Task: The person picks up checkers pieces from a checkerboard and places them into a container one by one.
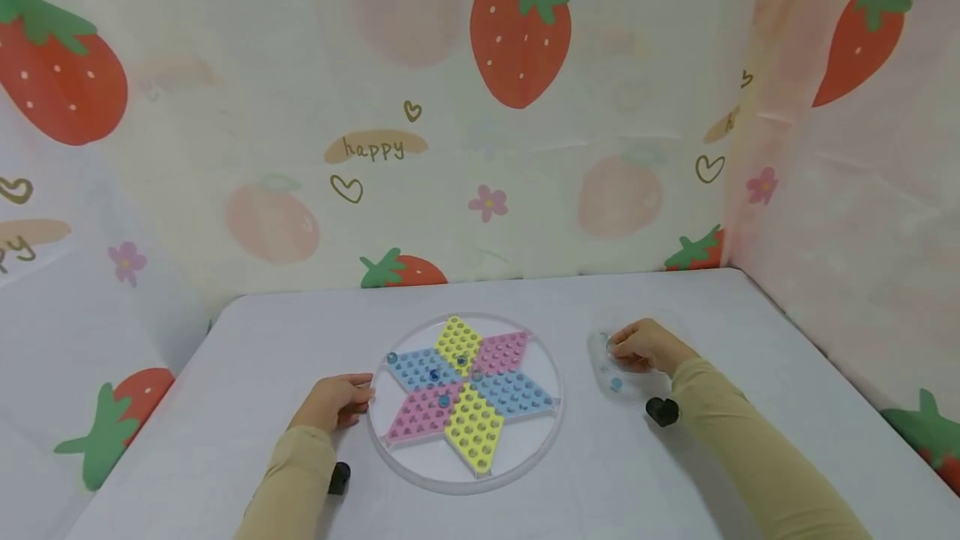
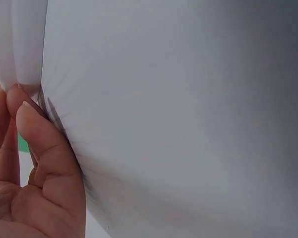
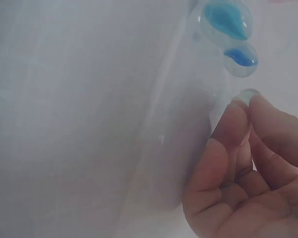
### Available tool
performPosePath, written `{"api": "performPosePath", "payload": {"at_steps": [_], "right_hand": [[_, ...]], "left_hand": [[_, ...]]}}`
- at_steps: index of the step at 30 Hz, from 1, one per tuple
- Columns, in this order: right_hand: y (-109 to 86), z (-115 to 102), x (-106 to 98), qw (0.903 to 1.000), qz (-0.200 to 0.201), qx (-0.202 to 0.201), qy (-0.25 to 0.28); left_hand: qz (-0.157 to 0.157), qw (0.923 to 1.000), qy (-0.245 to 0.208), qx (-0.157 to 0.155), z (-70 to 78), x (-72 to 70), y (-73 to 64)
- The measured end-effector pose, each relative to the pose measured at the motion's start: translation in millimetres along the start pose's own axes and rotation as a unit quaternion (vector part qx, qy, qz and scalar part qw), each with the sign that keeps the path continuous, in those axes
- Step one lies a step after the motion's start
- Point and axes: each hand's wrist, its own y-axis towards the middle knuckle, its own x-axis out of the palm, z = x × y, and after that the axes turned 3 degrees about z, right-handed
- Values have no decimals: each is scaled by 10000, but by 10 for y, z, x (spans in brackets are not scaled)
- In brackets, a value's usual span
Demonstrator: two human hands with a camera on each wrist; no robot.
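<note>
Plastic star board [image 1: 465,487] between hands [image 1: 330,402], marble [image 3: 249,92] pinched in the right one [image 1: 651,346]

So the board [image 1: 513,394] sits mid-table [image 1: 525,515], left hand [image 1: 333,402] right at its rim around 9 o'clock. Few marbles [image 1: 445,400] on it, one way out by the 10 o'clock tip, others bunched nearer the centre. Tray [image 1: 595,365] is over at the board's 2-to-3 o'clock, loose marbles [image 3: 241,62] in it, right hand [image 1: 652,346] there too with one between its fingertips. Backdrop [image 1: 525,140] is behind everything at 12 o'clock
</note>
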Motion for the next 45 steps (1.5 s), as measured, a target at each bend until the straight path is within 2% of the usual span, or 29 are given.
{"api": "performPosePath", "payload": {"at_steps": [5, 12, 26, 34, 45], "right_hand": [[9, 6, -2, 10000, 24, 32, 20], [-75, -18, -56, 9994, -50, -273, 184], [-319, -359, -128, 9937, 37, -958, 576], [-420, -512, -37, 9893, -14, -1198, 834], [-449, -639, 232, 9825, -243, -1356, 1254]], "left_hand": [[-21, 10000, -10, -4, -6, 1, 6], [1, 10000, -51, -7, -2, 8, 14], [12, 9999, -4, -100, 21, 22, 89], [32, 9998, 14, -203, 25, 20, 81], [-24, 10000, -14, -76, -17, -5, 58]]}}
